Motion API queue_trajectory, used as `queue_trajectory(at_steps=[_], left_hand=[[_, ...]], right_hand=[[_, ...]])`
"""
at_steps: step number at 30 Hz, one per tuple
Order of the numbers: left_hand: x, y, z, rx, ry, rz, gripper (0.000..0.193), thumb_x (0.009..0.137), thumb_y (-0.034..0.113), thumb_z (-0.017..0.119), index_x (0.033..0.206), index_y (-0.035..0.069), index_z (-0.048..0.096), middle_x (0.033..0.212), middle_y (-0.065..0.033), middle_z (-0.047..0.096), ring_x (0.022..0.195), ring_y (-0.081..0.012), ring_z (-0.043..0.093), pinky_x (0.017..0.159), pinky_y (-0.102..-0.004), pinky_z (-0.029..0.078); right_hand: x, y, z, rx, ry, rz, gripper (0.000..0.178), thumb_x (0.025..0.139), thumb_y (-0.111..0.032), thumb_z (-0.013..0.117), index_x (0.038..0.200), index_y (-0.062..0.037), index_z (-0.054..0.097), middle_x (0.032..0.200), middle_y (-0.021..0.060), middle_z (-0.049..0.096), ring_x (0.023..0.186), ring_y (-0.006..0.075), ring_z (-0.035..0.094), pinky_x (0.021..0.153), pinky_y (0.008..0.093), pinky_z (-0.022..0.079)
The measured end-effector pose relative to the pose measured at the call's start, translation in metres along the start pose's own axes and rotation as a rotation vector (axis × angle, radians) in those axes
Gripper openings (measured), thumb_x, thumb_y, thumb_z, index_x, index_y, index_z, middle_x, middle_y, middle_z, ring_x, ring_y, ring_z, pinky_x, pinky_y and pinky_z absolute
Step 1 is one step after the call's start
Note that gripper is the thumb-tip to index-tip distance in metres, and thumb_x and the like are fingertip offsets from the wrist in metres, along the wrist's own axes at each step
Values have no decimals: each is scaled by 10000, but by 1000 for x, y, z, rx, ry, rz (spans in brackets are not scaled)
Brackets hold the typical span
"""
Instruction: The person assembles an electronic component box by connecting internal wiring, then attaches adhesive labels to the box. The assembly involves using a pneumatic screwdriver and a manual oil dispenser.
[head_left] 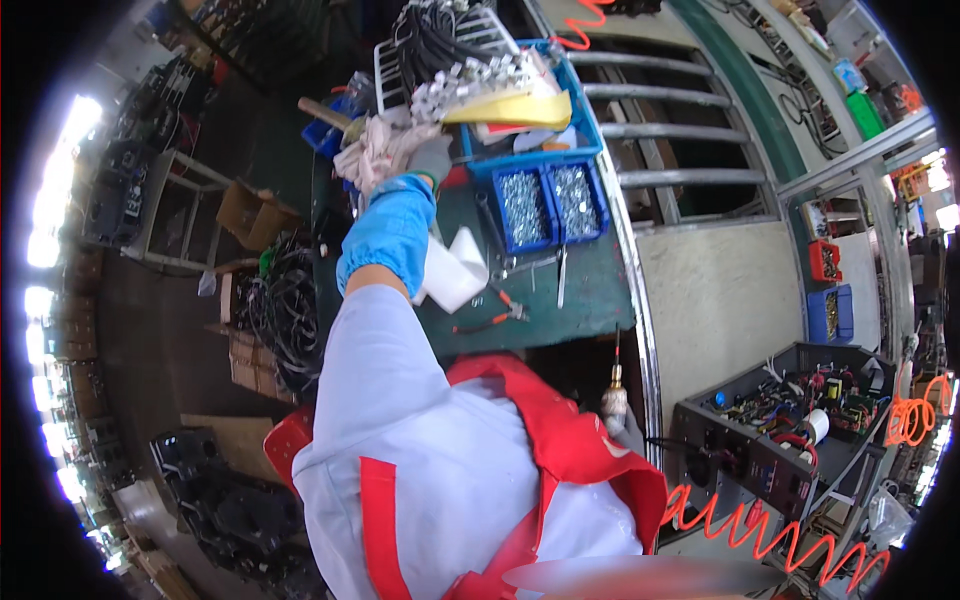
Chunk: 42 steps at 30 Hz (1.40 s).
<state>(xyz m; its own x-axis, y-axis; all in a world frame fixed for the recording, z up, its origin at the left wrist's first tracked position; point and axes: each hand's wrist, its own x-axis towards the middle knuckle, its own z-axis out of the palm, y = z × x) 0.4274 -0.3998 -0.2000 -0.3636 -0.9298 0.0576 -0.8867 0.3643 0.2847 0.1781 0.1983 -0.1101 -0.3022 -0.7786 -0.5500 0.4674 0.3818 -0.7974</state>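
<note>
My left arm, in a light blue oversleeve, stretches forward over the green workbench [590, 305]. My left hand [432, 158], in a grey glove, is beside a heap of pale pink rags [375, 152] and the near left corner of a blue tray [590, 135]. Its fingers are too unclear to show a grip. Low at my right side, my right hand [632, 436], also gloved and partly hidden by the red apron, is closed round a power screwdriver [615, 400] whose bit points away from me. White paper [455, 272] and orange-handled pliers [498, 314] lie on the bench.
Two blue bins [522, 210] of small metal screws stand side by side on the bench. Black cables [435, 50] with white connectors fill the rack behind. To the right are a conveyor with metal rollers [680, 178], an opened electronics case [790, 420] and a coiled orange air hose [750, 525].
</note>
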Motion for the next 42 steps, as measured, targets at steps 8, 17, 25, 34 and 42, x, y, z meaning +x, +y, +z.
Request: queue_trajectory(at_steps=[8,17,25,34,42], left_hand=[[55,10,13,191,-479,-30,342,815,174,627,1133,50,656,1138,-232,665,1077,-389,637,930,-457,505],[10,16,-17,-232,102,-130,293,816,111,571,1086,36,655,990,-247,674,922,-419,663,836,-478,518],[-128,203,-100,-1666,-713,-222,187,910,160,665,1047,37,631,800,-1,593,629,-88,556,510,-224,444],[-251,378,-55,-1688,-1476,-292,240,1021,316,535,960,87,567,732,30,531,507,-41,396,392,-168,292],[-318,433,-39,-1516,-1681,-111,285,1012,291,543,1064,13,581,715,25,528,523,-53,438,417,-183,334]], right_hand=[[0,18,10,-81,158,5,541,855,-226,665,1343,-48,514,1104,38,590,971,122,552,883,275,447],[-5,-7,26,-104,194,14,606,844,-224,677,1378,-19,474,1038,33,573,890,110,536,810,271,460],[-40,-31,47,69,108,-179,785,797,-265,716,1460,-20,374,1105,37,539,904,105,526,796,247,451],[-104,-41,44,74,274,-262,882,762,-304,739,1489,-5,340,1280,103,549,1125,165,527,983,297,405],[-156,14,39,176,491,-305,905,766,-295,767,1499,-6,320,1273,116,557,1124,176,542,991,302,413]])
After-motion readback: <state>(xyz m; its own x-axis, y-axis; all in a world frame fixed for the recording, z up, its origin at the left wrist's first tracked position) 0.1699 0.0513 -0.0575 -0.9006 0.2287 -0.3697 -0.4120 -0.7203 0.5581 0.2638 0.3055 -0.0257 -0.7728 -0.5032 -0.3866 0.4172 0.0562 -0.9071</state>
